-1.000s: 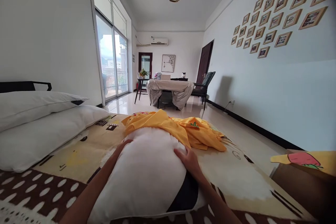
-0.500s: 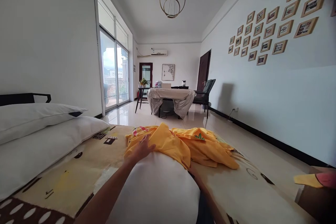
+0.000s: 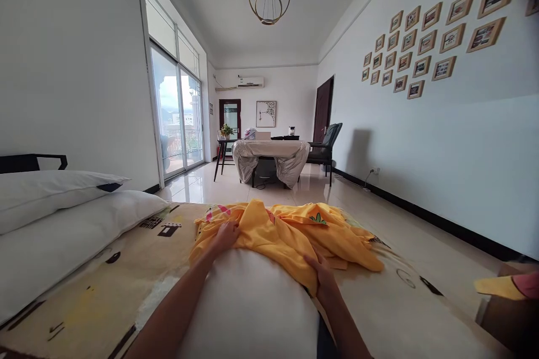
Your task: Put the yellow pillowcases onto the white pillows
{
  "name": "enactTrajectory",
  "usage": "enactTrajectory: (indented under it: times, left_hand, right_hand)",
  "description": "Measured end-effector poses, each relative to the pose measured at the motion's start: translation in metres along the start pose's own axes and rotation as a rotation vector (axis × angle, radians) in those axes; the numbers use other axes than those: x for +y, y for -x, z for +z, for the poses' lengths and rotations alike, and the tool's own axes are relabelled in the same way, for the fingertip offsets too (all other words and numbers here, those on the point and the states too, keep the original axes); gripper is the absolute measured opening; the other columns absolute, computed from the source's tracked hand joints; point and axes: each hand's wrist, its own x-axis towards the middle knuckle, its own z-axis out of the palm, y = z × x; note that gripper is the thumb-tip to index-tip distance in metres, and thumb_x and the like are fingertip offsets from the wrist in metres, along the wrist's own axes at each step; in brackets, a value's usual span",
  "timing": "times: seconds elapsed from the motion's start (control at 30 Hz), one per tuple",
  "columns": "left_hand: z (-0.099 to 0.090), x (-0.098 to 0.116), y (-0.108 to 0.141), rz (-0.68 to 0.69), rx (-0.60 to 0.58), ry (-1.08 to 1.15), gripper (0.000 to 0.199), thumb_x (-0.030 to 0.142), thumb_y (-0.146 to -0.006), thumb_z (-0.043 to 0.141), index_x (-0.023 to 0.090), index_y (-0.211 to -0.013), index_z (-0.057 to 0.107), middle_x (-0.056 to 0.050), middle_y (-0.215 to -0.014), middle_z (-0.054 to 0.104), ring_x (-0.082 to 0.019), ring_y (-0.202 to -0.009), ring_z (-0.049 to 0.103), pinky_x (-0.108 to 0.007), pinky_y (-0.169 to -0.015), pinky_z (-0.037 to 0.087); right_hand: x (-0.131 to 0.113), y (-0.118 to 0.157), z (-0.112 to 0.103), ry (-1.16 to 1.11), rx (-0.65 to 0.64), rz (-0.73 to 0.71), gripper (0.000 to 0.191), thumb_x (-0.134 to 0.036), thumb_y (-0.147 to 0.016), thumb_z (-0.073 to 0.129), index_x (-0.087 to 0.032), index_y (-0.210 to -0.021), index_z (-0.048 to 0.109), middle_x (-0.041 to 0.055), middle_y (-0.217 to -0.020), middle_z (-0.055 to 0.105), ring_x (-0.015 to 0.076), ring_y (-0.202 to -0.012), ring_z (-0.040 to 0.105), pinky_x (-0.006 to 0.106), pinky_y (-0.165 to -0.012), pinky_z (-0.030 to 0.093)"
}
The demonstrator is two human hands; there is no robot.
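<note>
A yellow cloth cover [image 3: 269, 235] with pink and green prints lies bunched over the far end of a white pillow [image 3: 252, 308]. My left hand [image 3: 227, 235] is closed on the cloth at the pillow's far left corner. On the right side, my right hand [image 3: 323, 275] grips the cloth's edge beside the pillow, its fingers partly on top of the fabric. More of the yellow cloth spreads to the right across the patterned bed sheet [image 3: 379, 303].
White pillows [image 3: 76, 235] are stacked at the left. A box [image 3: 505, 303] with yellow and pink cloth stands at the right edge. Beyond the bed are a covered table [image 3: 269, 148] and a black chair [image 3: 326, 148].
My right hand has come into view and taken hold of the cloth, pulling its right edge nearer. My left hand's spread fingers have closed on the cloth. The view has shifted slightly.
</note>
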Motion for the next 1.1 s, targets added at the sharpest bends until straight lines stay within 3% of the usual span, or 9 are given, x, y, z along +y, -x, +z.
enactTrajectory:
  times: [0.13, 0.27, 0.37, 0.47, 0.53, 0.7, 0.8, 0.97, 1.1]
  left_hand:
    - [-0.022, 0.005, 0.013, 0.063, 0.112, 0.042, 0.023, 0.02, -0.085, 0.044, 0.016, -0.063, 0.052, -0.001, -0.069, 0.056, -0.014, -0.069, 0.054, -0.03, -0.07, 0.045]
    - [-0.059, 0.001, 0.062, 0.209, 0.211, 0.077, 0.023, 0.014, -0.076, 0.036, 0.018, -0.055, 0.044, -0.005, -0.084, 0.056, -0.017, -0.086, 0.052, -0.031, -0.084, 0.043]
    - [-0.077, -0.011, 0.12, 0.409, 0.078, -0.007, 0.015, 0.013, -0.069, 0.044, 0.018, -0.056, 0.049, -0.006, -0.1, 0.059, -0.02, -0.103, 0.05, -0.034, -0.097, 0.037]
    - [-0.087, -0.013, 0.167, 0.501, -0.167, -0.132, 0.014, 0.013, -0.073, 0.046, 0.019, -0.064, 0.055, -0.004, -0.095, 0.062, -0.017, -0.09, 0.056, -0.027, -0.085, 0.045]
    - [-0.091, -0.002, 0.18, 0.484, -0.156, -0.118, 0.017, 0.015, -0.08, 0.043, 0.019, -0.07, 0.056, -0.004, -0.091, 0.063, -0.015, -0.083, 0.058, -0.025, -0.079, 0.046]
    - [-0.083, 0.047, 0.142, 0.604, 0.039, -0.091, 0.026, 0.01, -0.083, 0.04, 0.021, -0.1, 0.056, -0.006, -0.12, 0.06, -0.017, -0.113, 0.052, -0.032, -0.097, 0.039]
    - [-0.058, 0.058, 0.106, 0.726, -0.049, -0.286, 0.047, 0.009, -0.076, 0.047, 0.024, -0.12, 0.05, -0.006, -0.142, 0.044, -0.023, -0.133, 0.035, -0.045, -0.11, 0.023]
    - [-0.025, 0.03, 0.087, 0.569, -0.066, -0.451, 0.032, 0.019, -0.078, 0.051, 0.02, -0.11, 0.058, -0.009, -0.111, 0.064, -0.026, -0.109, 0.055, -0.05, -0.102, 0.032]
    - [-0.036, 0.014, 0.102, 0.486, 0.029, -0.525, 0.024, 0.019, -0.081, 0.048, 0.016, -0.102, 0.058, -0.01, -0.093, 0.068, -0.023, -0.09, 0.062, -0.041, -0.091, 0.041]
  right_hand:
    - [-0.022, 0.003, -0.003, 0.181, 0.015, -0.074, 0.049, -0.045, -0.057, 0.077, -0.017, -0.094, 0.064, 0.0046, -0.081, 0.072, 0.0245, -0.073, 0.067, 0.032, -0.062, 0.053]
    - [-0.041, 0.01, -0.006, 0.434, 0.029, -0.13, 0.047, -0.054, -0.058, 0.071, -0.017, -0.087, 0.062, 0.0003, -0.062, 0.066, 0.0203, -0.057, 0.061, 0.028, -0.05, 0.045]
    - [-0.054, 0.022, -0.007, 0.665, -0.057, -0.169, 0.052, -0.057, -0.069, 0.06, -0.017, -0.103, 0.061, -0.0031, -0.053, 0.058, 0.0172, -0.048, 0.053, 0.027, -0.044, 0.037]
    - [-0.065, 0.035, -0.01, 1.016, -0.048, -0.266, 0.056, -0.055, -0.075, 0.052, -0.015, -0.114, 0.059, -0.0037, -0.05, 0.052, 0.0179, -0.048, 0.05, 0.028, -0.047, 0.035]
    - [-0.069, 0.043, -0.009, 1.23, 0.032, -0.347, 0.054, -0.054, -0.079, 0.048, -0.014, -0.112, 0.061, 0.0021, -0.062, 0.06, 0.0216, -0.06, 0.057, 0.032, -0.058, 0.041]
    - [-0.051, 0.052, 0.017, 1.419, -0.147, -0.477, 0.051, -0.051, -0.084, 0.044, -0.017, -0.119, 0.06, 0.0121, -0.124, 0.058, 0.0282, -0.118, 0.05, 0.04, -0.098, 0.035]
    - [-0.023, 0.05, 0.036, 1.475, -0.326, -0.377, 0.057, -0.046, -0.081, 0.05, -0.019, -0.132, 0.049, 0.011, -0.133, 0.053, 0.0277, -0.125, 0.044, 0.042, -0.104, 0.029]
    - [0.002, 0.047, 0.04, 1.451, -0.325, -0.338, 0.054, -0.038, -0.081, 0.05, -0.014, -0.129, 0.052, 0.0127, -0.125, 0.059, 0.0266, -0.116, 0.053, 0.037, -0.097, 0.038]
    - [-0.007, 0.057, 0.039, 1.57, -0.237, -0.314, 0.049, -0.015, -0.078, 0.045, -0.01, -0.126, 0.054, 0.0146, -0.113, 0.065, 0.0264, -0.107, 0.058, 0.034, -0.087, 0.043]
